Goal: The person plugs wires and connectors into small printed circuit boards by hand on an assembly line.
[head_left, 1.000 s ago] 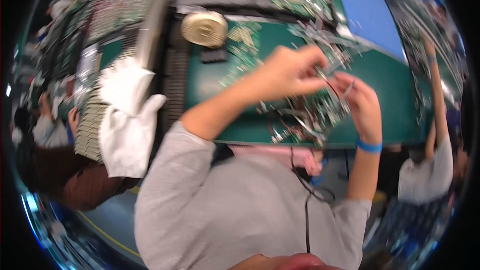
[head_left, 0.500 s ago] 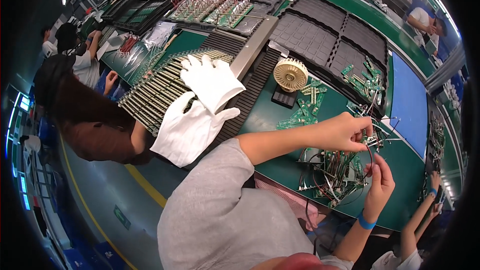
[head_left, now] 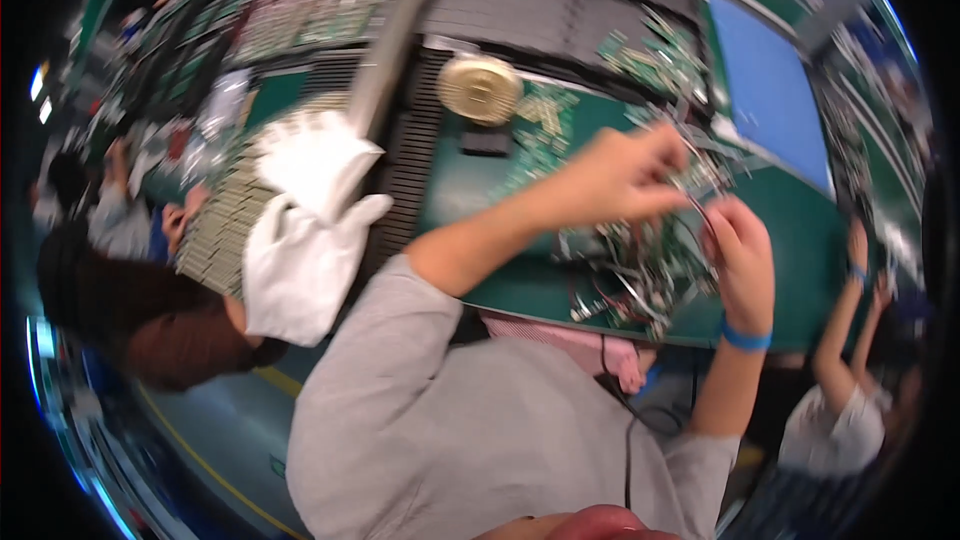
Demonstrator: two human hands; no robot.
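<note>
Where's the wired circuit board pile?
Head view, right of centre: the wired circuit board pile lies by the near edge of the green table, left of the right hand.

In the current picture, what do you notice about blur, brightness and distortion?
Head view: blur softens the bare left hand, the bare right hand and the tangled green circuit boards; head view: the upper white cloth glove looks nearly washed out; head view: edges bend toward the rim, corners are black.
</note>
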